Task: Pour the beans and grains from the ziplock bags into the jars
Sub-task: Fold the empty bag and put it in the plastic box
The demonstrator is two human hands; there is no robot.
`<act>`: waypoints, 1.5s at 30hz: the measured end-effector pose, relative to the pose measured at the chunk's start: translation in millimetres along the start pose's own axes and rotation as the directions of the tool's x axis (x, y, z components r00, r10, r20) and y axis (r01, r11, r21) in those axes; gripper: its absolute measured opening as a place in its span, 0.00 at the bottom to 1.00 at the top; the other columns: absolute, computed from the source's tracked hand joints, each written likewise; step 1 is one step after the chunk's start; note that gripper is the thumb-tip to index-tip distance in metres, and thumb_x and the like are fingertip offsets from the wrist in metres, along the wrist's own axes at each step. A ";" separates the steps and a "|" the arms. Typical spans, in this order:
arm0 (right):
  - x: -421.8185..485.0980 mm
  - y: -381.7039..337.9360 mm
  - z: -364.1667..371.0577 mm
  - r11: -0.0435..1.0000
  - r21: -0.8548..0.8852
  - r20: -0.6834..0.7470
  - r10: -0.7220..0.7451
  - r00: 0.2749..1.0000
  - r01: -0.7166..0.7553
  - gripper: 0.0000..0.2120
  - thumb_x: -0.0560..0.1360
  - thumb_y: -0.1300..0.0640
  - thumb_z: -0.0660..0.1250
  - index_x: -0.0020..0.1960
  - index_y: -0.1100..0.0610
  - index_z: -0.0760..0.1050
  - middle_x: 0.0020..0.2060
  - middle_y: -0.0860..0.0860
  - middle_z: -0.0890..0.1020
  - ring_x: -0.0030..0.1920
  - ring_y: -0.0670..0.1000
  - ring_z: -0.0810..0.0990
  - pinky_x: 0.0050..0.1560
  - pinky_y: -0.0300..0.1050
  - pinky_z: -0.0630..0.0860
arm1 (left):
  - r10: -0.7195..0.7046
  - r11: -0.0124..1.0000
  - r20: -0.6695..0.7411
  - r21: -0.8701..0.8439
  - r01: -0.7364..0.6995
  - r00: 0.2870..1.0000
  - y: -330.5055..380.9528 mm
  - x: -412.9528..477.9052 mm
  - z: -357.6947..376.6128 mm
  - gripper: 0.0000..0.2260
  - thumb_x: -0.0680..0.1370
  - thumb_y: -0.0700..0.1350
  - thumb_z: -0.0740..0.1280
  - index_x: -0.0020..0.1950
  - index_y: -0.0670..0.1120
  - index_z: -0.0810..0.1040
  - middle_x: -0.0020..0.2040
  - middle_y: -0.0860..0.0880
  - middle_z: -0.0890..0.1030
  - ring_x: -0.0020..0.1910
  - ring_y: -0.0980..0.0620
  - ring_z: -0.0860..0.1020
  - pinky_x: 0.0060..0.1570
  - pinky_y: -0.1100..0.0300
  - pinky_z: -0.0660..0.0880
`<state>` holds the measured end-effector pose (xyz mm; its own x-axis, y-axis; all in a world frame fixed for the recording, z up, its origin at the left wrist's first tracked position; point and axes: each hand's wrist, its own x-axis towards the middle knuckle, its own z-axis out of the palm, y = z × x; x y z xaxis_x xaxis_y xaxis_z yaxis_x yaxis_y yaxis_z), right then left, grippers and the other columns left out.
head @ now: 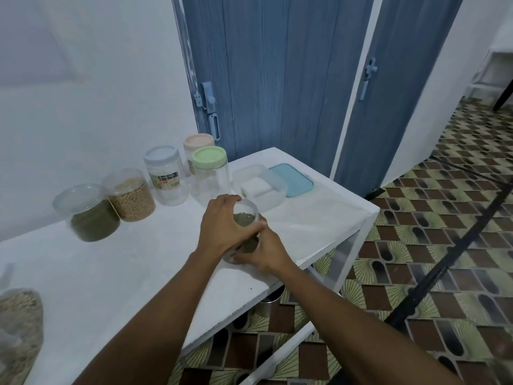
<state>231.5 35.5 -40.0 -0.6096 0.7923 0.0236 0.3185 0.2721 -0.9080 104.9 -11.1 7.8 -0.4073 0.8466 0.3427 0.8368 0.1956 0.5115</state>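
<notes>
A small clear jar [245,215] with green beans inside stands near the table's front edge, open at the top. My left hand [222,226] grips its side and rim. My right hand [263,251] holds its lower part near the base. At the left, two open jars stand by the wall: one with green beans [91,218], one with tan beans [130,198]. Behind are three lidded jars: a blue-grey-lidded one [165,176], a pink-lidded one [198,147] and an empty green-lidded one [211,173]. A bag of pale grains [19,323] lies at the bottom left.
The white table [138,273] ends just right of my hands, with patterned floor below. A clear plastic box [261,184] holding a white block sits beside its teal lid [293,179]. Blue doors [277,73] stand behind. A metal pot [269,301] sits under the table.
</notes>
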 end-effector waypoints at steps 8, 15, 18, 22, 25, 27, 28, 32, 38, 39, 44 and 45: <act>2.0 4.4 -3.4 0.999 -0.032 -0.051 0.032 0.998 -0.034 0.34 0.58 0.51 0.82 0.56 0.44 0.66 0.45 0.42 0.79 0.46 0.43 0.79 0.35 0.29 0.71 | 0.051 0.997 0.040 -0.055 -0.048 0.998 -2.6 3.4 -4.2 0.36 0.60 0.71 0.65 0.61 0.51 0.77 0.60 0.55 0.80 0.58 0.53 0.75 0.54 0.62 0.67; 3.2 8.7 -0.9 0.996 -0.085 -0.020 0.011 1.000 -0.013 0.40 0.60 0.50 0.82 0.66 0.50 0.65 0.55 0.47 0.79 0.56 0.49 0.79 0.53 0.42 0.76 | 0.097 0.993 0.055 -0.064 -0.094 0.994 -7.6 2.2 -5.6 0.37 0.61 0.72 0.65 0.63 0.51 0.77 0.61 0.54 0.78 0.59 0.52 0.74 0.57 0.59 0.70; 0.5 6.4 3.4 0.995 -0.099 -0.053 -0.008 0.999 0.003 0.42 0.60 0.51 0.82 0.68 0.50 0.64 0.58 0.47 0.78 0.58 0.48 0.77 0.55 0.41 0.75 | 0.085 0.996 0.049 -0.042 -0.083 0.995 -5.4 -0.3 -5.6 0.38 0.62 0.73 0.65 0.64 0.51 0.76 0.63 0.52 0.77 0.61 0.51 0.74 0.60 0.55 0.72; -1.1 8.1 13.1 0.988 -0.153 -0.139 -0.009 0.990 -0.012 0.42 0.59 0.47 0.82 0.67 0.53 0.67 0.59 0.49 0.77 0.60 0.50 0.76 0.58 0.46 0.76 | 0.025 1.000 0.052 0.009 -0.025 0.998 -7.6 -0.7 -6.4 0.35 0.65 0.69 0.71 0.67 0.52 0.76 0.68 0.50 0.74 0.67 0.49 0.71 0.64 0.53 0.71; 0.0 4.1 21.5 0.987 -0.158 -0.120 -0.013 0.993 -0.006 0.44 0.61 0.45 0.82 0.70 0.53 0.66 0.62 0.50 0.76 0.61 0.51 0.76 0.60 0.50 0.76 | -0.030 0.998 0.019 0.058 0.029 0.999 -14.3 -3.2 -13.4 0.35 0.67 0.67 0.72 0.69 0.51 0.75 0.72 0.50 0.71 0.70 0.49 0.68 0.65 0.50 0.71; 2.6 -0.2 28.6 0.986 -0.166 -0.068 -0.037 0.997 0.025 0.38 0.64 0.48 0.81 0.68 0.52 0.68 0.62 0.49 0.76 0.61 0.51 0.76 0.60 0.50 0.75 | -0.064 0.993 0.005 0.098 0.063 0.998 -23.9 -6.2 -21.8 0.35 0.68 0.66 0.73 0.70 0.50 0.75 0.72 0.50 0.71 0.70 0.49 0.67 0.65 0.50 0.71; 4.2 -3.1 32.0 0.984 -0.176 -0.036 -0.049 0.998 0.042 0.35 0.66 0.49 0.80 0.69 0.52 0.69 0.62 0.50 0.76 0.61 0.52 0.76 0.60 0.50 0.75 | -0.084 0.990 0.001 0.111 0.083 0.996 -29.9 -7.6 -27.0 0.35 0.68 0.66 0.73 0.70 0.50 0.75 0.72 0.50 0.70 0.71 0.50 0.67 0.65 0.51 0.70; 11.1 -12.0 43.3 0.961 -0.253 0.077 -0.094 0.993 0.110 0.33 0.72 0.49 0.75 0.73 0.53 0.67 0.65 0.50 0.77 0.63 0.51 0.76 0.62 0.46 0.74 | -0.162 0.975 -0.041 0.151 0.166 0.986 -56.8 -12.2 -52.4 0.34 0.68 0.64 0.74 0.70 0.50 0.75 0.72 0.49 0.71 0.71 0.48 0.67 0.65 0.49 0.70; 20.0 -17.2 46.5 0.935 -0.308 0.187 -0.119 0.975 0.173 0.28 0.76 0.48 0.71 0.73 0.54 0.69 0.67 0.51 0.76 0.67 0.51 0.73 0.64 0.44 0.70 | -0.206 0.943 -0.075 0.251 0.218 0.976 -103.4 -15.5 -86.3 0.32 0.69 0.66 0.71 0.67 0.48 0.77 0.68 0.46 0.77 0.66 0.44 0.73 0.64 0.45 0.72; 21.1 -16.1 45.5 0.933 -0.316 0.190 -0.115 0.975 0.171 0.28 0.76 0.48 0.71 0.73 0.54 0.69 0.67 0.51 0.76 0.67 0.51 0.73 0.64 0.44 0.69 | -0.188 0.929 -0.086 0.308 0.206 0.978 -105.4 -15.6 -88.8 0.31 0.70 0.66 0.69 0.66 0.47 0.78 0.67 0.45 0.78 0.65 0.43 0.74 0.65 0.44 0.70; 17.8 -2.9 19.5 0.891 -0.414 0.142 -0.140 0.980 0.187 0.22 0.78 0.49 0.68 0.70 0.53 0.72 0.66 0.50 0.76 0.67 0.52 0.71 0.65 0.44 0.67 | 0.112 0.885 -0.075 0.462 -0.065 0.991 -77.6 -13.1 -64.8 0.24 0.73 0.53 0.70 0.65 0.43 0.78 0.68 0.40 0.76 0.69 0.38 0.71 0.70 0.39 0.61; 15.7 0.8 9.4 0.875 -0.448 0.111 -0.146 0.983 0.181 0.21 0.78 0.49 0.67 0.69 0.53 0.72 0.66 0.50 0.76 0.67 0.52 0.71 0.66 0.45 0.66 | 0.176 0.891 -0.044 0.432 -0.140 0.983 -67.6 -13.3 -52.5 0.23 0.73 0.53 0.69 0.63 0.42 0.79 0.66 0.40 0.78 0.67 0.39 0.74 0.69 0.41 0.65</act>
<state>215.4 43.0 -44.3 -0.7267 0.6783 0.1092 0.4941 0.6264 -0.6029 34.6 -61.6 10.0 -0.2695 0.8454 0.4612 0.9607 0.2694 0.0676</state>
